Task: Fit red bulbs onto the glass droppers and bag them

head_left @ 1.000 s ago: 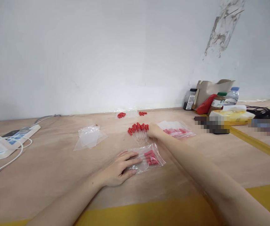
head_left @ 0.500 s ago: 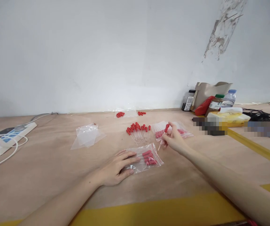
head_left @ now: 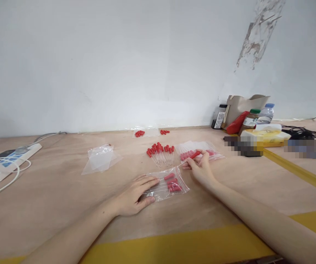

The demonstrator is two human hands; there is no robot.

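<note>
My left hand [head_left: 135,194] lies flat with its fingers spread over the closed end of a clear zip bag [head_left: 160,194]. Several red-topped droppers [head_left: 173,183] show inside that bag. Between the fingertips of my right hand [head_left: 200,167] is a single dropper [head_left: 195,154], its red bulb up to the right and its thin tube pointing down-left at the bag's open edge. Whether the tip is inside the bag I cannot tell. Behind the bag lies a fanned pile of loose droppers [head_left: 159,150]. A filled zip bag [head_left: 217,156] sits just beyond my right hand.
Flat clear bags [head_left: 100,159] are stacked on the left. Red bulbs [head_left: 140,134] lie by the wall. A power strip [head_left: 17,159] with white cables is at far left. Bottles, a beige bag [head_left: 239,106], a tissue pack [head_left: 268,137] and black cables stand at right.
My right hand has tilted the dropper from nearly upright to a flatter slant and brought its tip toward the bag's mouth. My left hand stays on the bag.
</note>
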